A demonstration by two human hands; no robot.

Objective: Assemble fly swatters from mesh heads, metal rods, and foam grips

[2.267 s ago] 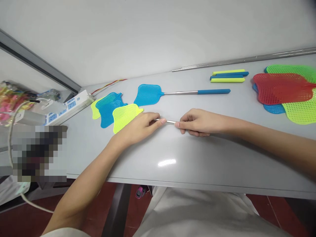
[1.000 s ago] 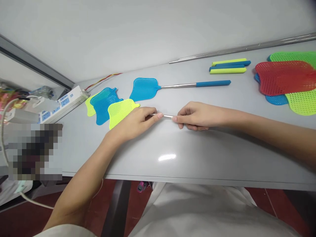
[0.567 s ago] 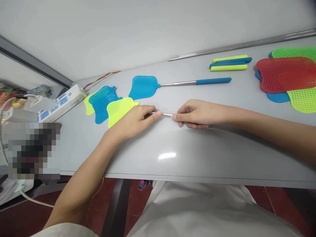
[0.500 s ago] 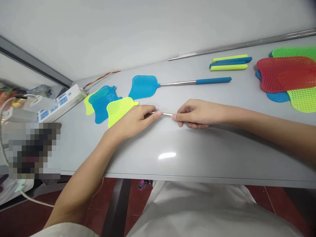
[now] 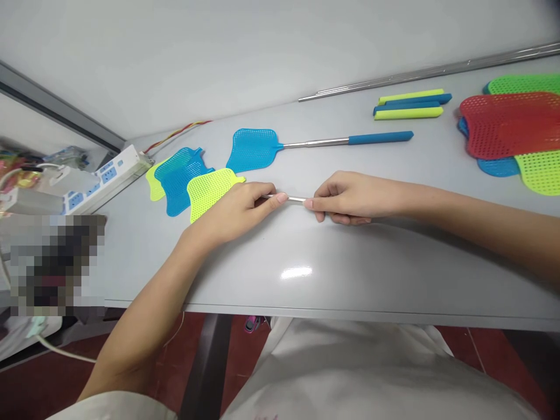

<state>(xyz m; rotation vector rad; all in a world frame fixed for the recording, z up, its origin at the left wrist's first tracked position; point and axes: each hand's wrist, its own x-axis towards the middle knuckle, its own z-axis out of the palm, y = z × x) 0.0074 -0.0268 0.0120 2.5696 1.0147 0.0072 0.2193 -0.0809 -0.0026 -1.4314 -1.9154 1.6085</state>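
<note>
A thin metal rod (image 5: 296, 199) spans the gap between my two hands, just above the grey table. My left hand (image 5: 238, 210) pinches its left end between thumb and fingers. On the other side my right hand (image 5: 343, 198) has its thumb and curled fingers around the right part, hiding that end. Beside my left hand lies a yellow fly swatter head (image 5: 210, 189), partly covered by the hand. Behind the hands rests a blue fly swatter (image 5: 256, 150) with a metal shaft and blue handle.
Blue swatter heads (image 5: 177, 186) lie left. Yellow and blue handle grips (image 5: 409, 112) sit at the back right, before long metal rods (image 5: 420, 74) along the wall. A red swatter head (image 5: 510, 125) tops a pile at right. A power strip (image 5: 116, 172) stands at the left edge.
Both hands keep the same hold on the metal rod. The whole view has shifted slightly; nothing on the table has visibly been moved.
</note>
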